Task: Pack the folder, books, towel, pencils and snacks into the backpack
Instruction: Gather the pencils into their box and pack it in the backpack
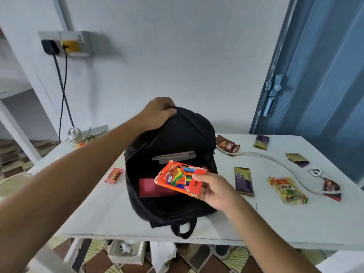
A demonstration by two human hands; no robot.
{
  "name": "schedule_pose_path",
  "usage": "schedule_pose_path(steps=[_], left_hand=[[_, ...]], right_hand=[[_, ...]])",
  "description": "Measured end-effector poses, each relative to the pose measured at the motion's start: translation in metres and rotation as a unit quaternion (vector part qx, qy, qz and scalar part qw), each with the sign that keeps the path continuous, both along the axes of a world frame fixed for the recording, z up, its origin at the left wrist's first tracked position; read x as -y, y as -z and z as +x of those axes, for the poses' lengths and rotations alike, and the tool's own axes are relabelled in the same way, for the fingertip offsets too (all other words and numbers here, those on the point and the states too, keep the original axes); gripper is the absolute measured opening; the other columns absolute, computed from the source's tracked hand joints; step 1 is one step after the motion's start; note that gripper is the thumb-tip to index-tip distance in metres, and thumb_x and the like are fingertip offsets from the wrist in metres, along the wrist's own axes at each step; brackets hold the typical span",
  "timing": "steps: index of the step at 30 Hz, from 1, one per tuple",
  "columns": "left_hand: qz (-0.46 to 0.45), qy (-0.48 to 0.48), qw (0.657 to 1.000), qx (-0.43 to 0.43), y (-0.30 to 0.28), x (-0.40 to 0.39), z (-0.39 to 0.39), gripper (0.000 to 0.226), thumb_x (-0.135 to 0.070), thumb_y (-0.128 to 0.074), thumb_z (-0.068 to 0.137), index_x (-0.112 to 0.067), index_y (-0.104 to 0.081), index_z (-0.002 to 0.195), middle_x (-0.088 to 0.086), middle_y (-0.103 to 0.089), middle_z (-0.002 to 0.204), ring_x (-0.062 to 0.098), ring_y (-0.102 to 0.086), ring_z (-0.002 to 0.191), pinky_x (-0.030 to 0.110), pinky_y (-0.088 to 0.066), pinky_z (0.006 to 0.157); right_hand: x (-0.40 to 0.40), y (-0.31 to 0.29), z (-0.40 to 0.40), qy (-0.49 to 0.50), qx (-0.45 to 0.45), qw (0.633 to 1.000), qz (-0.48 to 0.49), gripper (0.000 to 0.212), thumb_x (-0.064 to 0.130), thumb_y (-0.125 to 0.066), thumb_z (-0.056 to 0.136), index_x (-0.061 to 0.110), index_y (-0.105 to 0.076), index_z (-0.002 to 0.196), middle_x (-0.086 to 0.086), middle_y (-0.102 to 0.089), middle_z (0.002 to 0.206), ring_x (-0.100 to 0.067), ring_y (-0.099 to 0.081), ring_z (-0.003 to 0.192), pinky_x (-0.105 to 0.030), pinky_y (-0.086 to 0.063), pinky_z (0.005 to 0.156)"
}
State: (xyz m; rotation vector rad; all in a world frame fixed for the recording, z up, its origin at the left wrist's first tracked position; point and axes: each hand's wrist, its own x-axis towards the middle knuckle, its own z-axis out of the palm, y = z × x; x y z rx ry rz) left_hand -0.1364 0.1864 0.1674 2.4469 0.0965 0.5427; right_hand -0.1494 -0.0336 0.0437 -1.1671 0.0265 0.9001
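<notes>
A black backpack (199, 134) stands open on the white table (275, 219). My left hand (157, 113) grips its top edge and holds the flap up. My right hand (214, 189) pinches an orange box of colour pencils (177, 177) over the bag's opening. Inside the bag lie a red book or folder (153, 189) and a grey flat item (175, 155). Snack packets lie on the table: a small red one (113, 175) to the left, a purple bar (243, 181), a yellow packet (287, 191) and a brown packet (227, 144) to the right.
A white cable with a plug (316, 172) runs across the table's right side among more snack packets (297, 159). A blue door (325, 75) stands at the right. A wall socket with black cords (65, 44) is at the back left. Boxes sit under the table.
</notes>
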Motion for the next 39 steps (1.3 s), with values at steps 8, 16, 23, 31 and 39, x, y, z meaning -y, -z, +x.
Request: schedule_pose_path(steps=[8, 16, 23, 31, 39], left_hand=[[0.145, 0.007, 0.987, 0.072, -0.029, 0.004, 0.008, 0.015, -0.021, -0.05, 0.095, -0.015, -0.064, 0.097, 0.001, -0.067, 0.092, 0.018, -0.059, 0.086, 0.031, -0.047, 0.077], [0.155, -0.01, 0.982, 0.109, -0.051, 0.0, 0.01, 0.017, -0.019, -0.05, 0.094, -0.012, -0.066, 0.098, 0.002, -0.069, 0.094, 0.019, -0.061, 0.087, 0.033, -0.05, 0.08], [0.116, 0.003, 0.985, 0.127, -0.058, -0.003, 0.013, 0.014, -0.014, -0.052, 0.092, -0.012, -0.066, 0.094, 0.0, -0.068, 0.092, 0.017, -0.061, 0.086, 0.027, -0.049, 0.077], [0.098, 0.037, 0.983, 0.148, -0.062, -0.002, 0.011, 0.014, -0.012, -0.054, 0.091, -0.01, -0.067, 0.094, 0.0, -0.069, 0.09, 0.013, -0.062, 0.084, 0.019, -0.048, 0.071], [0.083, 0.064, 0.984, 0.145, -0.061, -0.004, 0.01, 0.012, -0.011, -0.055, 0.091, -0.012, -0.067, 0.09, -0.004, -0.068, 0.087, 0.01, -0.062, 0.082, 0.01, -0.042, 0.068]], right_hand=[[-0.061, -0.013, 0.013, 0.097, -0.08, 0.988, 0.094, 0.019, -0.002, -0.054, 0.089, -0.002, -0.054, 0.108, -0.029, -0.062, 0.109, -0.039, -0.065, 0.092, -0.048, -0.058, 0.072], [-0.111, -0.014, 0.027, 0.195, -0.08, 0.971, 0.114, 0.025, -0.013, -0.051, 0.084, 0.0, -0.051, 0.106, -0.025, -0.058, 0.103, -0.04, -0.063, 0.089, -0.048, -0.056, 0.067], [-0.139, -0.021, 0.051, 0.264, -0.071, 0.96, 0.069, 0.029, -0.01, -0.064, 0.083, 0.01, -0.042, 0.078, -0.014, -0.052, 0.086, -0.034, -0.06, 0.087, -0.046, -0.057, 0.08], [-0.156, -0.018, 0.076, 0.286, -0.013, 0.958, -0.033, 0.024, -0.003, -0.065, 0.085, 0.001, -0.044, 0.075, -0.01, -0.052, 0.057, -0.01, -0.046, 0.025, -0.018, -0.041, 0.032], [-0.172, -0.004, 0.094, 0.285, -0.022, 0.958, -0.004, 0.018, -0.014, -0.045, 0.09, -0.013, -0.052, 0.107, -0.023, -0.056, 0.064, -0.033, -0.06, 0.053, -0.041, -0.057, 0.063]])
